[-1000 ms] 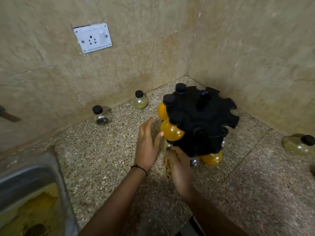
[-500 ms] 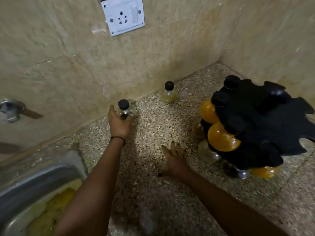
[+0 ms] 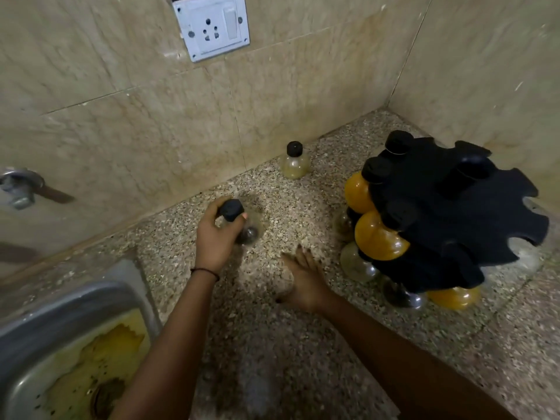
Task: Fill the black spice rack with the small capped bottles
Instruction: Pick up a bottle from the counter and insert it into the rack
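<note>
Speckled granite counter (image 3: pixel 303 344) filling a corner between beige tiled walls. Left hand (image 3: pixel 215 237) curled around a clear bottle (image 3: pixel 242 225) with a black cap, fingers wrapped at the neck and shoulder, thumb side near the cap; bottle tilted, motion-blurred, dark contents low in its body. Whether its base touches the counter: cannot tell. Thin black band (image 3: pixel 206 271) on the left wrist.

Right hand (image 3: pixel 304 278) empty, palm down low over the counter, fingers extended and loosely together, pointing up-left; between the held bottle and the rack, touching neither.

Black spice rack (image 3: pixel 454 213) at right, near the corner, tiered, notched slots around its rim. Upper tier: two orange-filled bottles (image 3: pixel 377 241) hanging on the near-left side, black caps poking above the disc; further caps visible on top toward the back. Several rim notches on the right side open. Lower tier: a clear bottle, a dark one and another orange one visible beneath.

Loose bottle with pale yellowish contents (image 3: pixel 294 161) standing upright by the back wall, well apart from both hands and left of the rack.

White wall socket (image 3: pixel 212 25) high on the back wall. Steel sink (image 3: pixel 60 304) at lower left, yellow residue in the basin. Metal tap fitting (image 3: pixel 19 189) on the wall at far left.
</note>
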